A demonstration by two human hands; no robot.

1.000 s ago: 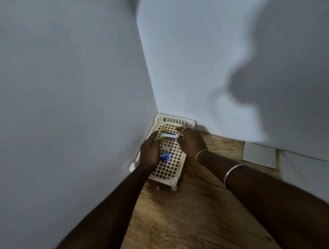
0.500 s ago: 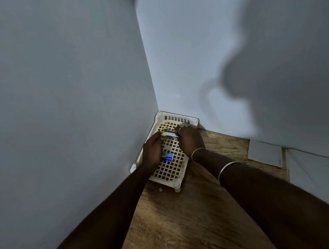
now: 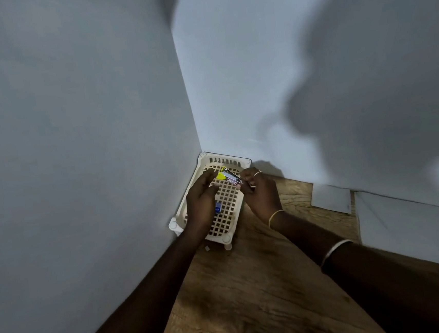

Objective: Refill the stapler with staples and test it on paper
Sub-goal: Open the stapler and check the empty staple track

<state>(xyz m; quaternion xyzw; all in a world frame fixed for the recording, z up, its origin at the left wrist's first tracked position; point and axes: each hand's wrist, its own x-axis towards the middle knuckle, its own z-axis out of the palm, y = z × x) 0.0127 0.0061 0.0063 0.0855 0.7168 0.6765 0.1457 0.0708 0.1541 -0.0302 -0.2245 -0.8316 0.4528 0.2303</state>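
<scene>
stapler [image 3: 227,176], small, yellow body with a metal strip showing, held up over the far end of a white lattice tray [image 3: 227,208] in the corner where two walls meet. tray sits on a wood-grain counter [image 3: 265,290].

left hand [image 3: 200,204]: palm half open, fingers curled loosely at the stapler's left end; whether it really pinches the stapler i cannot tell. right hand [image 3: 260,193]: fingers closed in a pinch on the stapler's right end or on something thin there. too small and dim to separate.

long axis runs roughly left-far to right-near, tilted a little; yellow end toward the far left, metal end toward the right hand. open or shut magazine: not clear.

handling, my judgement: light, rigid, hinged, so it may flop open if held by one half only. best hold is across the body sides near the hinge, leaving the channel free. staple strips are brittle and snap easily.

small blue box [image 3: 218,207] lies on the tray under the left hand, likely staples. pale sheet [image 3: 330,199] on the counter far right, probably paper.
</scene>
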